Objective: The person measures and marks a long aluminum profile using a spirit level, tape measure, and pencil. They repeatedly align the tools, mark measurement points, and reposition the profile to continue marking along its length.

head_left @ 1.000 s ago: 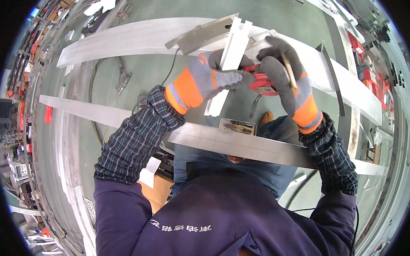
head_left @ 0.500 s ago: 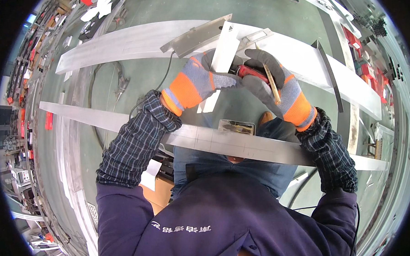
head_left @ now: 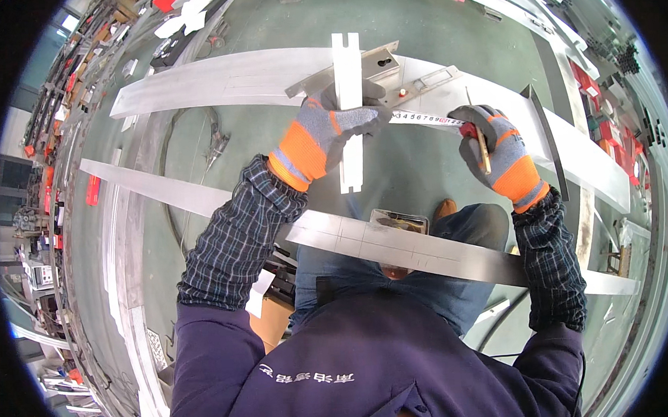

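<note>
My left hand (head_left: 322,132), in a grey and orange work glove, is closed around a short white grooved profile (head_left: 347,66) that stands upright in the picture. The pulled-out blade of a tape measure (head_left: 424,118) runs from its fingertips to the right. My right hand (head_left: 504,150), gloved alike, is closed on the red tape measure case (head_left: 468,129), mostly hidden by the fingers. A thin yellowish pencil-like stick (head_left: 483,150) is also tucked in that hand. Whether the left fingers pinch the blade's end is hard to tell.
A long pale metal bar (head_left: 268,71) lies beyond the hands, with a slotted metal plate (head_left: 381,61) and a dark angle strip (head_left: 547,143) on it. Another long bar (head_left: 395,243) crosses nearer, above my legs. A small box (head_left: 401,220) sits by my feet.
My hands were together and have moved apart, the right one going right with the tape measure. The tape blade now shows between them. The white profile has turned from tilted to upright.
</note>
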